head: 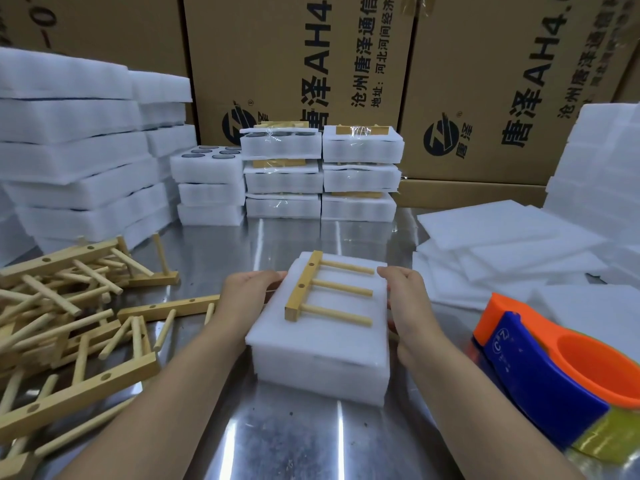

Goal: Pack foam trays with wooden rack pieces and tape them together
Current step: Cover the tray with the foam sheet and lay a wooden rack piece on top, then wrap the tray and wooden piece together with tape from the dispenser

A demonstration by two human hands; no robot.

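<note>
Closest on the right, the orange-and-blue tape dispenser (540, 375) lies on the steel desk (294, 445), handy for the binding to come. At the centre the left hand (242, 296) and right hand (408, 306) each clasp a side of the foam tray stack (322, 362), fingers curled against its upper edges. The step looks to be squaring the layers. Press inward evenly from both sides so the edges line up, and avoid tipping, since the wooden rack piece (301, 289) only rests loose on top. That piece is a pale yellow bar with two holes showing and three dowels pointing right, lying flat on the white foam. The foam looks soft, its seams slightly uneven. Farther back stand taped bundles (360, 168) of the same make-up.
</note>
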